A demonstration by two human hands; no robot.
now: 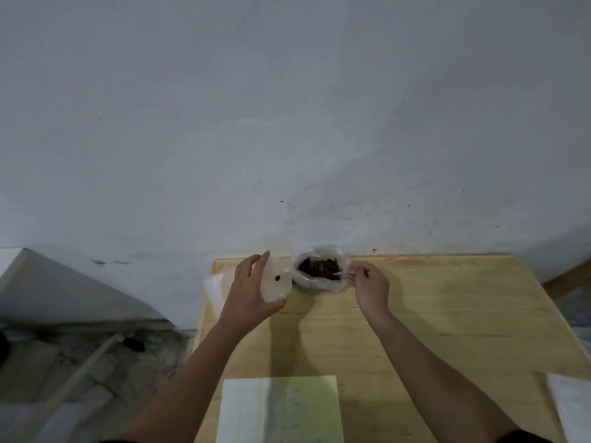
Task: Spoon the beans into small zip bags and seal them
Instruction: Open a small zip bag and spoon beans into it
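- Stack [213, 290]: pale flat sheets at the left edge of the table [447, 314], partly under my left hand; they may be spare bags, but I cannot tell.
- Left hand [251, 292]: thumb below and fingers spread above, gripping the small zip bag [279, 287] just beside the supply; one dark bean [277, 277] shows inside.
- Beans [319, 266]: dark heap in a clear open bag [307, 281] at the table's far edge, by the wall.
- Spoon [338, 275]: white, its bowl dipped into the heap.
- Right hand [369, 289]: fingertips pinching the spoon's handle.
- Step, as I judge it: scooping a load. The next move calls for a level lift leftward into the small bag's mouth, which I must hold wide.
- Obstacles: nothing lies between supply and bag; the notepad [278, 407] and white paper [572, 407] sit near me, well apart.
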